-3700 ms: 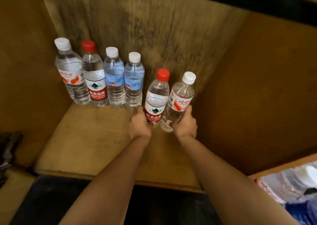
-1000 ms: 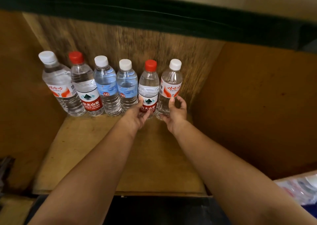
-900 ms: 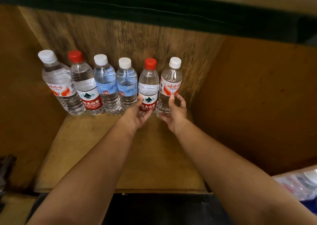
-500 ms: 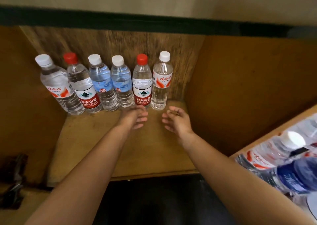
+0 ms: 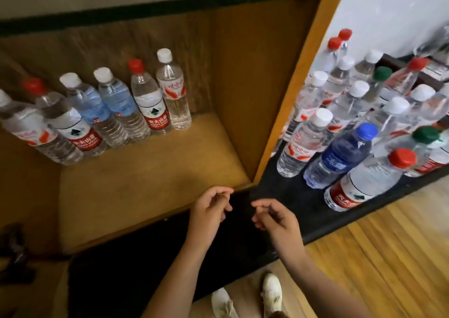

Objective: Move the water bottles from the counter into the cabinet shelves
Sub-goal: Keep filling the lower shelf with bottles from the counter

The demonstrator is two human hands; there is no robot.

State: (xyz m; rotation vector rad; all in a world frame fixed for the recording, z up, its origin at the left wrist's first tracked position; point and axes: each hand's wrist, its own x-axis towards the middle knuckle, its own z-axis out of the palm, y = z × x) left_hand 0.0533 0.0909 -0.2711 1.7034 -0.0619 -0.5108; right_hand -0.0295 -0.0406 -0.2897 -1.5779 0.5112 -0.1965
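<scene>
Head view shows six water bottles (image 5: 148,96) standing in a row at the back of the cabinet shelf (image 5: 150,172), but many more bottles (image 5: 340,133) wait on the table (image 5: 286,196) (lots left). Half a second ago I reached near the row; now my left hand (image 5: 209,211) and right hand (image 5: 274,217) hang loose and hold nothing.

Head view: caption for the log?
Both empty hands, left and right, hover before six clear plastic water bottles on the wooden shelf.
</scene>
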